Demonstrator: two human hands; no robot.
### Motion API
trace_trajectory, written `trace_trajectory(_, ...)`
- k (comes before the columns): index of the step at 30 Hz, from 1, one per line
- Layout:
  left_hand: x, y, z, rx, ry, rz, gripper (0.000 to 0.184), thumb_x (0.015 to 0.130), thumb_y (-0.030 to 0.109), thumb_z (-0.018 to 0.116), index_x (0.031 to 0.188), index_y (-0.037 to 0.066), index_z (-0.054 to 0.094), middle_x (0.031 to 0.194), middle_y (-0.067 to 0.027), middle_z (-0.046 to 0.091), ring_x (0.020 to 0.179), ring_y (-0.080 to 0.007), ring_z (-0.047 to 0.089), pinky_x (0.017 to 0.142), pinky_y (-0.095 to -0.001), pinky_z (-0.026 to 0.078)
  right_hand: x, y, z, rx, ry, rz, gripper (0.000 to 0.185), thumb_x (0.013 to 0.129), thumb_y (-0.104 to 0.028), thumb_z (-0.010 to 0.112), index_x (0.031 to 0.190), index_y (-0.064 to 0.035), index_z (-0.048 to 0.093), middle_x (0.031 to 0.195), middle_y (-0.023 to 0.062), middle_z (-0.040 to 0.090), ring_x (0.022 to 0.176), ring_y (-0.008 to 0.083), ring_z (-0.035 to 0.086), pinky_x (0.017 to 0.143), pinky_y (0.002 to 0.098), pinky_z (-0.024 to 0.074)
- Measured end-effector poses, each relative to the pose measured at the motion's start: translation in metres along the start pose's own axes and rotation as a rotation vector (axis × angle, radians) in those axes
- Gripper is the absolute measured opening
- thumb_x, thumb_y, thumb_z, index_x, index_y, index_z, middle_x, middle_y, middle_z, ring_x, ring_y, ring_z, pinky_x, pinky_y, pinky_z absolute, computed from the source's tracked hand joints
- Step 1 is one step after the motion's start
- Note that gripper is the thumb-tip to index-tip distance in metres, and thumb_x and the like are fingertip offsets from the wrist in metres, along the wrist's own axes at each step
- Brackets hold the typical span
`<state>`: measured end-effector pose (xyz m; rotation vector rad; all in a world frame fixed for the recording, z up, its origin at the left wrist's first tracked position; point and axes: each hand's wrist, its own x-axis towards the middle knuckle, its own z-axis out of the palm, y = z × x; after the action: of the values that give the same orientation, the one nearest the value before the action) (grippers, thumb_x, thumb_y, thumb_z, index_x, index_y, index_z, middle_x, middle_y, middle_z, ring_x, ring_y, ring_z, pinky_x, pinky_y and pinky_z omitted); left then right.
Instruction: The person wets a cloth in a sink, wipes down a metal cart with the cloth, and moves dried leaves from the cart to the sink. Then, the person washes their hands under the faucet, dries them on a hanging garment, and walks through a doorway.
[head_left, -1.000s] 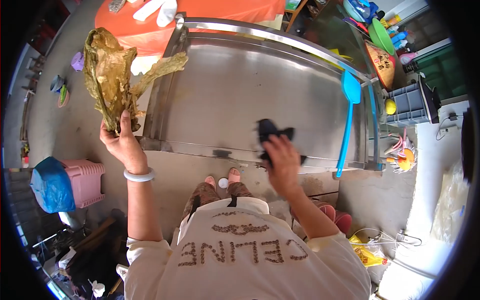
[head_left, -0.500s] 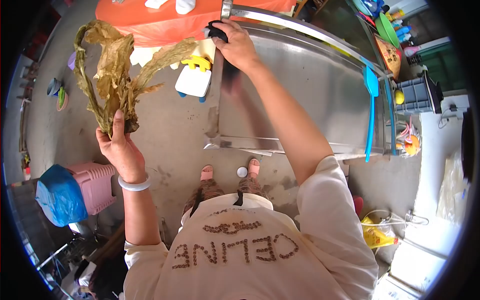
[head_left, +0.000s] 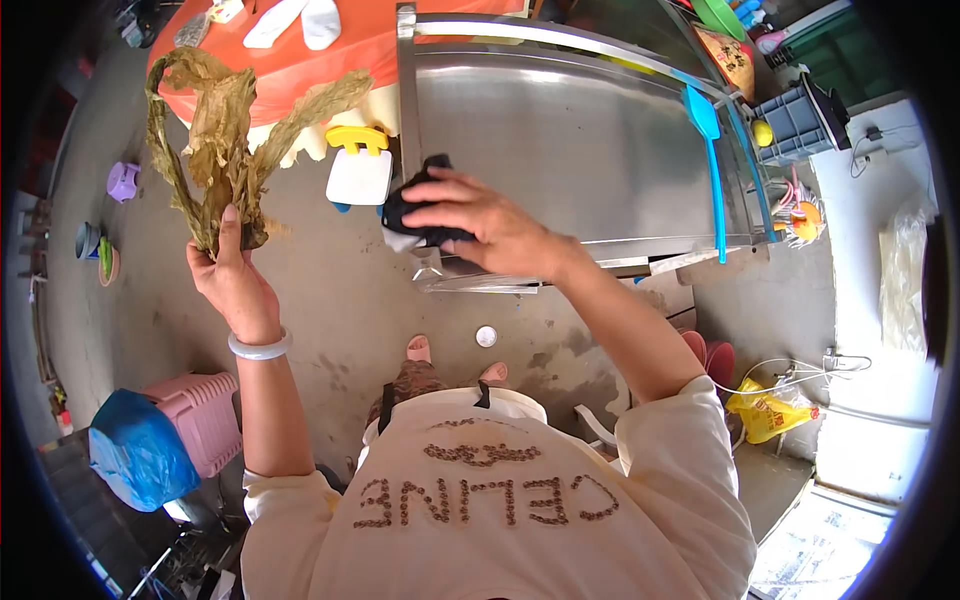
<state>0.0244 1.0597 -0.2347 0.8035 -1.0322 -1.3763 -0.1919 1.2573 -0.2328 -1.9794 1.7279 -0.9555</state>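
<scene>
My left hand (head_left: 240,290) is closed around the lower end of a bunch of dried, brownish-yellow leaves (head_left: 222,125). The leaves fan upward in long crinkled strips, clear of the floor. My right hand (head_left: 500,228) grips a bunched black cloth (head_left: 402,210) with a pale patch on its underside. It is over the near left corner of a stainless steel table (head_left: 570,150); whether the cloth touches the metal I cannot tell. A blue long-handled spatula (head_left: 715,170) lies along the table's right side.
Behind the leaves stands a table with an orange cover (head_left: 375,45), white items on it. A small white-and-yellow chair (head_left: 358,175) is left of the steel table. Pink stacked stools (head_left: 200,420) with a blue bag (head_left: 140,450) stand lower left. A grey crate (head_left: 800,125) sits at right.
My right hand has brought the black cloth from the steel table's far left corner down to its near left corner. My left hand still holds the leaves, and the view has shifted.
</scene>
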Motion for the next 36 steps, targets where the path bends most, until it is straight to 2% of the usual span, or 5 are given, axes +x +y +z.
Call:
trace_trajectory(12, -0.042, 0.032, 0.043, -0.055, -0.127, 0.053, 0.023, 0.086, 0.006, 0.069, 0.107, 0.003, 0.059, 0.105, -0.0070, 0.066, 0.093, -0.0151, 0.064, 0.078, -0.0279, 0.051, -0.099, -0.023, 0.044, -0.478, 0.121, 0.134, 0.034, 0.068, -0.003, 0.063, 0.099, -0.0141, 0.067, 0.121, 0.0019, 0.056, 0.121, 0.0262, 0.046, 0.093, 0.0414, 0.0375)
trace_trajectory(26, -0.108, 0.074, 0.065, -0.158, -0.301, 0.034, 0.031, 0.089, 0.006, 0.063, 0.118, -0.002, 0.056, 0.117, -0.0130, 0.062, 0.105, -0.0234, 0.061, 0.091, -0.0361, 0.050, -0.369, 0.030, -0.067, -0.830, 0.405, 0.867, 0.040, 0.064, 0.003, 0.061, 0.101, -0.0125, 0.060, 0.109, 0.0092, 0.057, 0.107, 0.0312, 0.055, 0.086, 0.0446, 0.0434)
trace_trajectory(30, -0.117, 0.083, 0.066, -0.160, -0.369, 0.005, 0.033, 0.089, 0.009, 0.064, 0.120, -0.002, 0.056, 0.117, -0.0137, 0.062, 0.105, -0.0240, 0.061, 0.091, -0.0372, 0.051, -0.482, 0.022, -0.031, 0.138, 1.016, 1.203, 0.046, 0.066, 0.001, 0.059, 0.112, -0.0018, 0.061, 0.097, 0.0104, 0.066, 0.090, 0.0236, 0.064, 0.082, 0.0320, 0.0500)
trace_trajectory(32, -0.128, 0.089, 0.071, -0.160, -0.419, 0.007, 0.034, 0.090, 0.010, 0.063, 0.121, -0.002, 0.056, 0.118, -0.0142, 0.062, 0.106, -0.0249, 0.061, 0.091, -0.0377, 0.051, -0.510, -0.018, -0.019, 0.898, 1.287, 1.159, 0.043, 0.070, -0.001, 0.060, 0.113, 0.0010, 0.059, 0.101, 0.0092, 0.065, 0.096, 0.0205, 0.062, 0.088, 0.0364, 0.0490)
trace_trajectory(36, -0.150, 0.098, 0.078, -0.175, -0.421, 0.041, 0.035, 0.092, 0.012, 0.060, 0.122, -0.006, 0.055, 0.125, -0.0186, 0.057, 0.114, -0.0264, 0.057, 0.100, -0.0362, 0.046, -0.547, -0.076, 0.032, 1.386, 1.559, 0.689, 0.050, 0.075, -0.010, 0.059, 0.124, -0.0047, 0.054, 0.113, 0.0105, 0.064, 0.103, 0.0270, 0.062, 0.095, 0.0409, 0.0478)
